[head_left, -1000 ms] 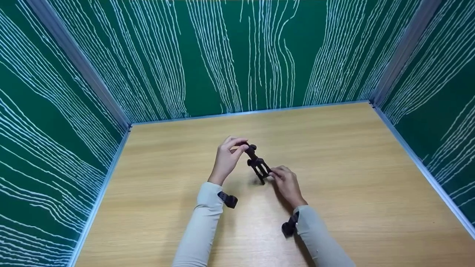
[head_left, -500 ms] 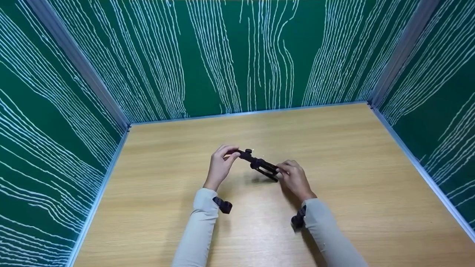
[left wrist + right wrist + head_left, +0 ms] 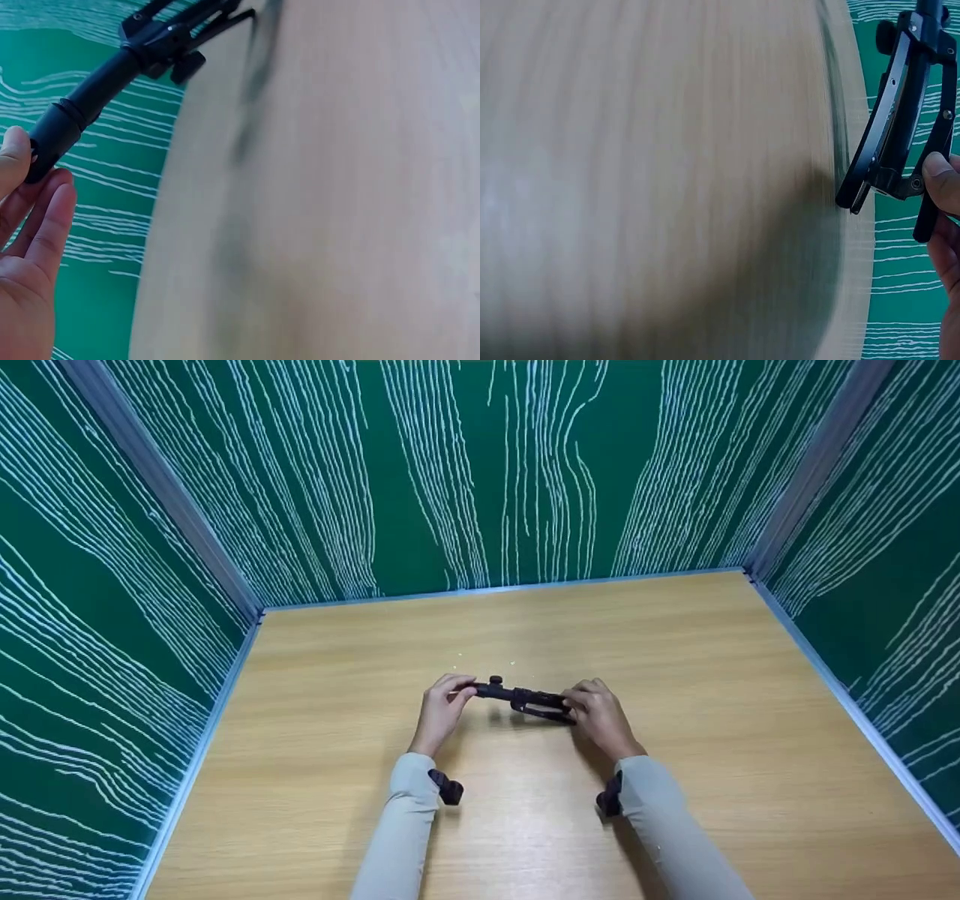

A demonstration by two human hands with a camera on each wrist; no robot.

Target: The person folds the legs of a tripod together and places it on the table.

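Note:
A small black tripod [image 3: 504, 691] is held nearly level above the table, its legs toward the right. My left hand [image 3: 439, 711] pinches the head end of its column between thumb and fingers; the left wrist view shows that column [image 3: 97, 94] and a knob [image 3: 187, 67] beside the leg joint. At the other end, my right hand [image 3: 602, 716] grips one leg, thumb pressed on it. The legs [image 3: 881, 120] stand slightly spread in the right wrist view, linked by a brace [image 3: 895, 182] to the centre post. The right fingertips are partly hidden.
The wooden table [image 3: 330, 810] lies under both hands. Green walls with pale wavy lines [image 3: 420, 472] close it off at the back and both sides, edged by metal rails [image 3: 502, 588]. Tiny pale specks [image 3: 512, 663] lie beyond the tripod. Each wrist wears a black camera [image 3: 447, 787].
The tripod has swung from a steep slant to nearly level. My left hand has come down and nearer, while my right hand has moved a little right. Both keep their hold.

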